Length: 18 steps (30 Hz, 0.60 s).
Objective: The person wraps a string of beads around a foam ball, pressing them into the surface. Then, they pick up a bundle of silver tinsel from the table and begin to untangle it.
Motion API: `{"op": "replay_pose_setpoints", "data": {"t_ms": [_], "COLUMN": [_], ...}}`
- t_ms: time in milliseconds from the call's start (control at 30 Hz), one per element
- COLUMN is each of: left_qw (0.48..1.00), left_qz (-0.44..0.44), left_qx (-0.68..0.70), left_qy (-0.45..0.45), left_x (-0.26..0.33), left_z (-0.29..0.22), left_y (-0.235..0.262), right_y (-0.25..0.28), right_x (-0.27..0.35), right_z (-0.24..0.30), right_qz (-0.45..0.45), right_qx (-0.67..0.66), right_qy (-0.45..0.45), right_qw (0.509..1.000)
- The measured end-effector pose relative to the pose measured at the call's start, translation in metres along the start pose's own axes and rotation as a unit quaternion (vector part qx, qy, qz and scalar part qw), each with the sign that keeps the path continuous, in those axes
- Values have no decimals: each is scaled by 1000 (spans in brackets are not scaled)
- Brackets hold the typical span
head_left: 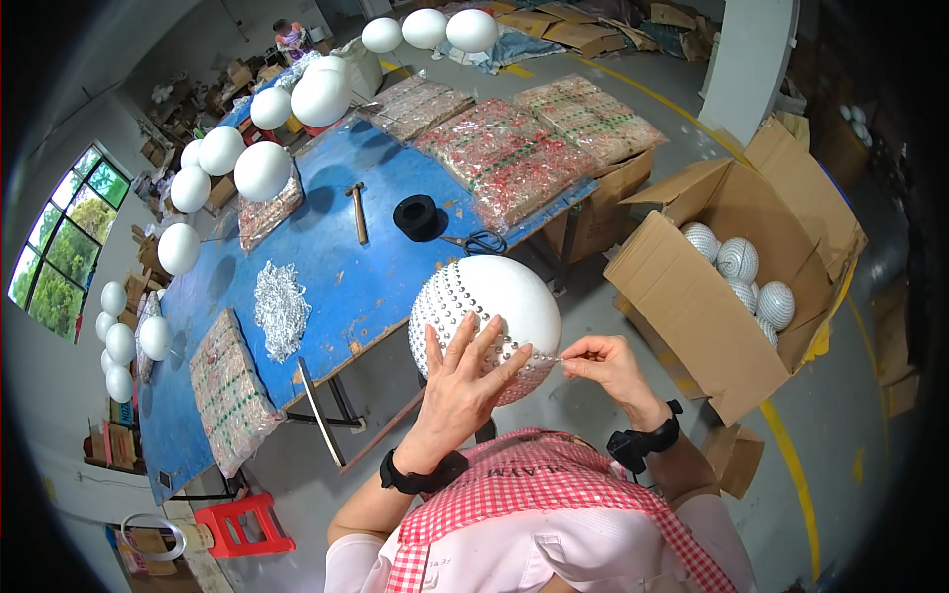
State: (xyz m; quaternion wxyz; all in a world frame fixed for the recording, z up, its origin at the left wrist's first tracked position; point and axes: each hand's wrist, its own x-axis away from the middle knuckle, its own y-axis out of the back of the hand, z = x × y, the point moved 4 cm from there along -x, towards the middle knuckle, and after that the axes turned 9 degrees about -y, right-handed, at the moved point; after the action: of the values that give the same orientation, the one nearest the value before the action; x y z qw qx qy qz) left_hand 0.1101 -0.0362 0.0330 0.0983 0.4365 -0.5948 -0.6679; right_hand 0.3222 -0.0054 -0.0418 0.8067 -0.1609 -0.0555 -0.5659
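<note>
A large white ball point(522, 296) stands in front of me, its left part covered with rows of silver beads point(440, 301). Spread over its near side are the fingers of my left hand point(461, 371), open and touching the beads. My right hand point(611, 368) is closed in a pinch just right of the ball. Between thumb and forefinger it grips a thin silver bead string point(550, 358) that runs to the ball's surface. What supports the ball from below is mostly hidden.
A blue table point(341, 267) holds a hammer point(358, 212), black tape roll point(419, 217), scissors point(481, 242), tangled silver strings point(281, 308) and plastic-wrapped bundles point(504, 148). White balls point(262, 171) stick out along its edges. Right is an open carton point(702, 331) of beaded balls; lower left, a red stool point(244, 527).
</note>
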Motion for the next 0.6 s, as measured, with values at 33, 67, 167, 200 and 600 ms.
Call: {"op": "replay_pose_setpoints", "data": {"t_ms": [33,67,167,200,600], "left_qw": [1000,1000,1000,1000,1000], "left_qz": [-6,-6,1,3,4], "left_qx": [1,1,-12,13,19], "left_qy": [1,1,2,-9,-12], "left_x": [0,0,1,1,-9], "left_z": [0,1,2,3,2], "left_y": [2,2,4,3,10], "right_y": [1,2,-1,-2,-14], "right_x": [-1,-2,-2,-1,10], "right_z": [-2,-4,1,2,10], "right_qz": [-1,-2,-35,-35,-128], "right_qx": [1,1,128,128,328], "right_qy": [-1,-3,62,63,89], "right_qw": [1000,1000,989,989,932]}}
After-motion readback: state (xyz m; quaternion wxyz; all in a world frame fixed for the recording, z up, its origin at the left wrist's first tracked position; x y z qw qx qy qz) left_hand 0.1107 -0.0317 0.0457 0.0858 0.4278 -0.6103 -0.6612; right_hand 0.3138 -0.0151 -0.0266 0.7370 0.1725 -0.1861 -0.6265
